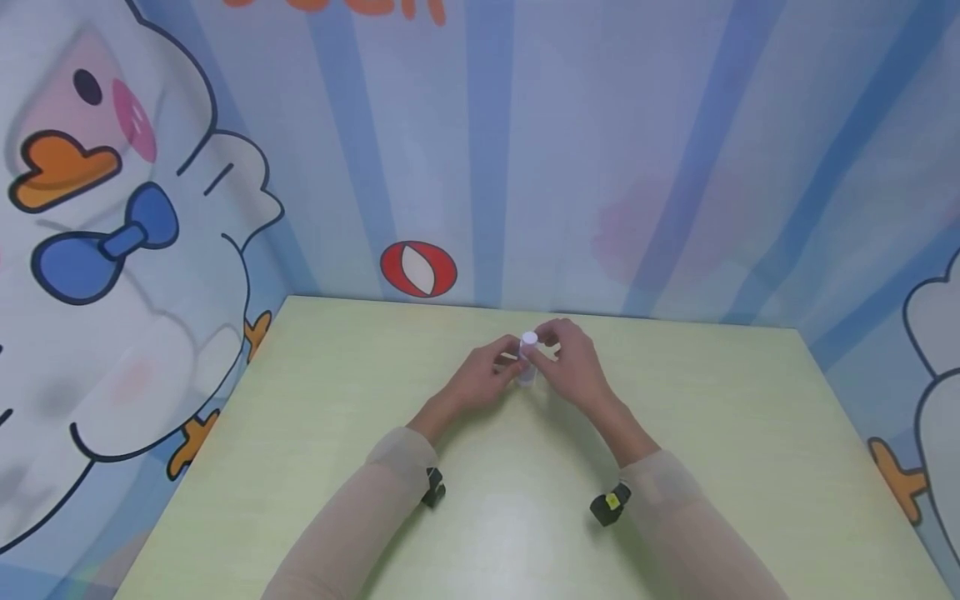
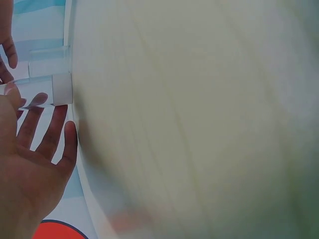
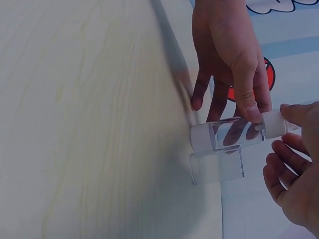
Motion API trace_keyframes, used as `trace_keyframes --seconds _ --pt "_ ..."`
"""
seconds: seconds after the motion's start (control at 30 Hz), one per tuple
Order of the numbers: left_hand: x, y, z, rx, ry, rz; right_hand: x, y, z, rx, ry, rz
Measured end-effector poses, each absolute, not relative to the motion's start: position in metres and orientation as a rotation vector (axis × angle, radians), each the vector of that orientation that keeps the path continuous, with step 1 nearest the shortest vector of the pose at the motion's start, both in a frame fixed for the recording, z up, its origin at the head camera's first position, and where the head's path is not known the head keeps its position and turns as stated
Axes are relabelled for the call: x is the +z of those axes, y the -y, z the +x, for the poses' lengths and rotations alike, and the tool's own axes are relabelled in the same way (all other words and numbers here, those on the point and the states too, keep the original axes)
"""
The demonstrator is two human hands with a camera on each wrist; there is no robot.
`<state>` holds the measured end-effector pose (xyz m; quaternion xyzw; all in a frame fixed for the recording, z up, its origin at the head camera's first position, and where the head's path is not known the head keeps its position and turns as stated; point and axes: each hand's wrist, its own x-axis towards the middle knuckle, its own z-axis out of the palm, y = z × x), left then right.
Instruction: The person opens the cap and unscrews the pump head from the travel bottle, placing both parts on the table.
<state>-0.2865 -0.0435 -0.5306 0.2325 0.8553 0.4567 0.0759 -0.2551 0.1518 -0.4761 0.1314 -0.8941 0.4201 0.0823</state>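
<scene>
A small clear bottle (image 3: pixel 227 133) stands upright, with a white base and a white top (image 1: pixel 529 338). My left hand (image 1: pixel 483 377) holds its clear body between thumb and fingers; in the right wrist view that left hand (image 3: pixel 232 64) comes in from above. My right hand (image 1: pixel 573 362) pinches the bottle's white top, thumb and index finger against it in the right wrist view. Close beside the bottle is a clear, open-ended cylinder (image 3: pixel 222 165), like a see-through cover, also visible in the left wrist view. The white base is right at the tabletop.
The pale wooden table (image 1: pixel 495 517) reaches back to a blue striped backdrop (image 1: pixel 555 167) with cartoon ducks. A red and white ball (image 1: pixel 442 268) is printed on it. Dark wrist cameras (image 1: pixel 611 504) sit on both sleeves.
</scene>
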Motion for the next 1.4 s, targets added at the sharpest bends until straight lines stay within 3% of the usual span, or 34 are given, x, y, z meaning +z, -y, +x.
trace_keyframes --seconds 0.9,1.4 --pt "-0.5342 0.0436 -0.2876 1.384 -2.547 0.693 -0.4805 -0.1575 -0.2561 1.284 2.693 0.511" --pt "-0.5319 0.0443 -0.2871 1.376 -2.553 0.711 -0.4753 -0.15 -0.2572 1.317 2.625 0.398"
